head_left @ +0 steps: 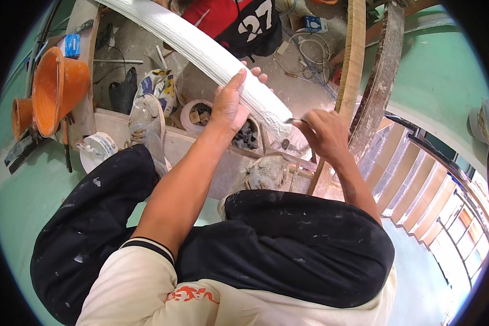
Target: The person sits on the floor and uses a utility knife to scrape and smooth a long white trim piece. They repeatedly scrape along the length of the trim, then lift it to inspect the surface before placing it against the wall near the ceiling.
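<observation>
A long white moulding [193, 49] with a ridged edge slants from the upper left down to the middle. My left hand [232, 103] is closed around it from below, the thumb on its near face and fingertips showing past the far edge. At the moulding's lower right end, my right hand [327, 133] pinches a small thin dark tool [294, 120], whose tip touches the white end. Its exact kind is mostly hidden by the fingers. Below that end lies a dark metal-headed tool [289, 145] on a dusty board.
Orange bowls [62, 89] hang or stand at left by a white bucket [98, 149]. Beyond my shoes [267, 173] sit a tape roll [193, 115], a red-and-black cloth item [244, 24] and cables [312, 51]. Wooden beams [352, 60] rise at right, with stairs [407, 174] below.
</observation>
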The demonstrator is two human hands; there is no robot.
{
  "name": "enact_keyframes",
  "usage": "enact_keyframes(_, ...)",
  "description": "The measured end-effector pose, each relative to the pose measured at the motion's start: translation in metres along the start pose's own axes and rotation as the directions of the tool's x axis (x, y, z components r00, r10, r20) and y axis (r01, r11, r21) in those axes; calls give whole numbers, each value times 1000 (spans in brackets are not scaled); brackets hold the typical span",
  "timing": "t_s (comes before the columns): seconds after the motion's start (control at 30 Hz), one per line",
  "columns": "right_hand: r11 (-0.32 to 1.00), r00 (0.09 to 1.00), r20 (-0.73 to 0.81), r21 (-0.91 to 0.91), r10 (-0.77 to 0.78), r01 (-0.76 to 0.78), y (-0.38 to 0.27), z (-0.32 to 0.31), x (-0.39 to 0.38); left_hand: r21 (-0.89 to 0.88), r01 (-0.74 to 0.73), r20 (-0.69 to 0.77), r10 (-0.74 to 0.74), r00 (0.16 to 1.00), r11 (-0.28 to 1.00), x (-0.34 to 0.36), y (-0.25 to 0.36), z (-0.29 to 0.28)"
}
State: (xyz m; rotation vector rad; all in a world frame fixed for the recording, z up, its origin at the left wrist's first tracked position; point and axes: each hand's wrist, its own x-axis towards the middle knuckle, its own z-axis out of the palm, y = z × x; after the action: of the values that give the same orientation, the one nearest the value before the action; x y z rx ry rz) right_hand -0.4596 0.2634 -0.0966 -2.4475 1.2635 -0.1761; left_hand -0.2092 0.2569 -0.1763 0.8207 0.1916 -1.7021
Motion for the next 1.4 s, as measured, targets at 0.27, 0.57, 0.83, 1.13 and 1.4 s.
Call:
enact_keyframes(0.27, 995, 983, 153, -10, -98, 101, 9, 4, -8, -17, 9, -15, -9, 1000, 1000, -1, 2, 1)
enact_keyframes(0.57, 995, 996, 1, -21, -93, 93, -12, 12, 34, 1, 6, 16, -6, 1000, 1000, 2, -1, 1)
enact_keyframes(0.83, 999, 994, 94, 21, -49, 47, 9, 7, -7, -16, 10, -4, -10, 1000, 1000, -1, -3, -6)
enact_keyframes(1.13, 986, 942, 292, 61, -165, 154, 11, -2, -5, -13, 7, -17, -8, 1000, 1000, 1, 0, -6)
enact_keyframes(1.4, 998, 995, 82, 28, -53, 51, -14, 18, 37, -9, 24, -4, -24, 1000, 1000, 2, -1, -1)
